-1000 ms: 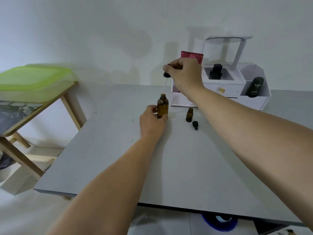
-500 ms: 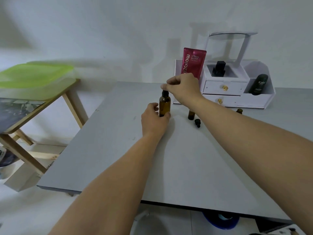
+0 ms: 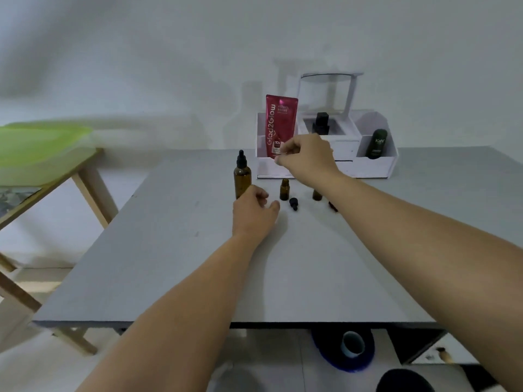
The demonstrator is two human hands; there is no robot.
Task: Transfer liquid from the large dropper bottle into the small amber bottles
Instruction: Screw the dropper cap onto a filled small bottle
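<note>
While my left hand (image 3: 254, 212) rests loosely curled and empty just in front of the large dropper bottle (image 3: 242, 179), I should steady the open small amber bottle (image 3: 284, 189) to its right before dosing. My right hand (image 3: 307, 157), above that bottle, looks pinched; around what, I cannot tell. I count one large bottle, two upright small ones, one loose dropper cap (image 3: 293, 203).
</note>
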